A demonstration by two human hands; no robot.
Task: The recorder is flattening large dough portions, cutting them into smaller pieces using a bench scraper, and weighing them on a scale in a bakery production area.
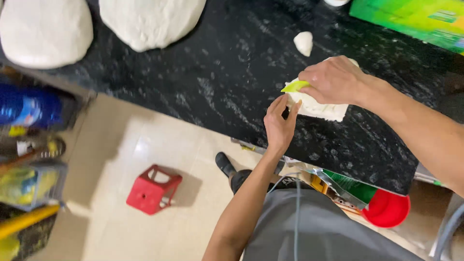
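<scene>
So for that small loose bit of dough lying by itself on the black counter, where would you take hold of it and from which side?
Pinch the small dough piece across its narrower lower end, coming straight down from above. It lies flat on the black counter with bare stone all round, clear of the right hand and the larger dough block, so a top-down fingertip grip probably meets nothing else.

Dough slab: largely covered by the right hand. Yellow-green scraper: only its tip shows beyond that hand. Two large dough mounds: cut by the top edge. Green box: cropped at the upper right corner. Shelf items, left: blurred, kind unclear.
</scene>
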